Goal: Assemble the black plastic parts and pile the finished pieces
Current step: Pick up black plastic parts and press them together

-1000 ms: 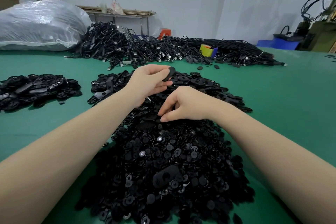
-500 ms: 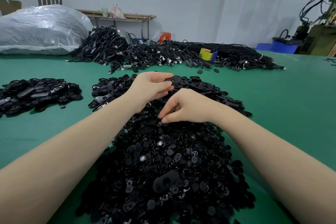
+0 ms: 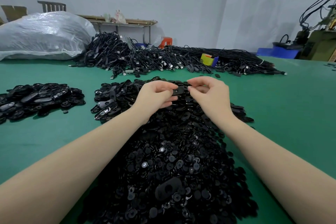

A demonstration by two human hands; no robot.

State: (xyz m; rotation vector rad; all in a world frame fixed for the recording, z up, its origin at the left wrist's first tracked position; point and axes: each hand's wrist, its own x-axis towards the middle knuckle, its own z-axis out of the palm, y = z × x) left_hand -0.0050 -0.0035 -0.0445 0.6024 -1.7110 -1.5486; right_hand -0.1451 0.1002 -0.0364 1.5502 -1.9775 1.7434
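Note:
A big heap of small round black plastic discs (image 3: 172, 169) covers the green table right in front of me. Beyond it lies a heap of black oval shells (image 3: 116, 100). My left hand (image 3: 156, 96) holds one black oval part (image 3: 180, 90) by its left end, above the far side of the heaps. My right hand (image 3: 209, 94) is raised to the same part, thumb and forefinger pinched at its right end; whether a small disc sits between those fingertips is hidden. One oval shell (image 3: 168, 190) lies on top of the disc heap near me.
A separate pile of black oval pieces (image 3: 36, 98) lies on the left of the green table (image 3: 283, 114). Behind are a long mass of black cables (image 3: 163, 62), a yellow-blue tape roll (image 3: 209, 59), and a large plastic-wrapped bag (image 3: 41, 36). Machinery stands at the far right.
My right hand has lifted off the disc heap and moved up to the oval part. My left hand has turned that part flatter and shifted it slightly right.

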